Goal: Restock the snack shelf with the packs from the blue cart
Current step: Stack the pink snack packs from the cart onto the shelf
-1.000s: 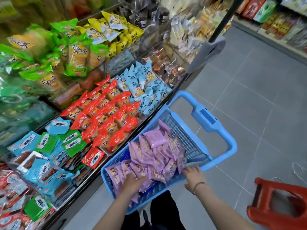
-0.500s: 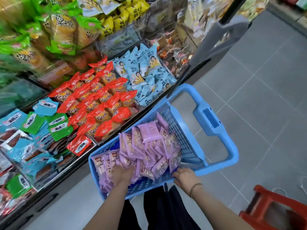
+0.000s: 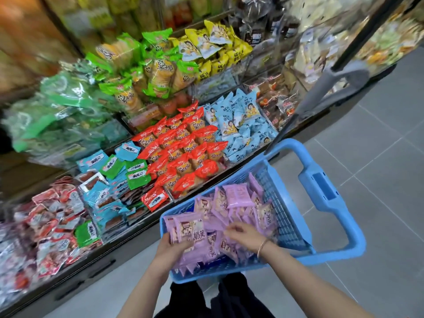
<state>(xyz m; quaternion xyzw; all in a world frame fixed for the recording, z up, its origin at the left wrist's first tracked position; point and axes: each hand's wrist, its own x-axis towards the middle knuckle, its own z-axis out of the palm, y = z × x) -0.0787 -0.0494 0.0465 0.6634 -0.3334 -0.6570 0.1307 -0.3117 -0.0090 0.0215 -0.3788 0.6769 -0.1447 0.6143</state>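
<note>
The blue cart point(image 3: 330, 226) stands against the snack shelf point(image 3: 128, 230), and several purple snack packs point(image 3: 236, 196) lie piled inside it. My left hand point(image 3: 172, 249) is at the cart's near left corner, closed on a bunch of purple packs point(image 3: 190, 228) held upright. My right hand point(image 3: 245, 235) rests on the pile in the cart's middle, fingers spread over the packs, wrist with a thin bracelet. The shelf's lower tier holds red packs point(image 3: 183, 154), light blue packs point(image 3: 241, 125), and teal and green packs point(image 3: 114, 171).
An upper tier carries green and yellow bags point(image 3: 160, 72). A grey sloped shelf end and a black post point(image 3: 344, 76) stand beyond the cart's handle. Grey tiled floor point(image 3: 378, 157) stretches to the right. My dark trousers point(image 3: 218, 301) are just below the cart.
My left hand has gathered a bunch of purple packs and lifted them upright. My right hand moved from the cart's near rim onto the pile. The view tilted up toward the shelf.
</note>
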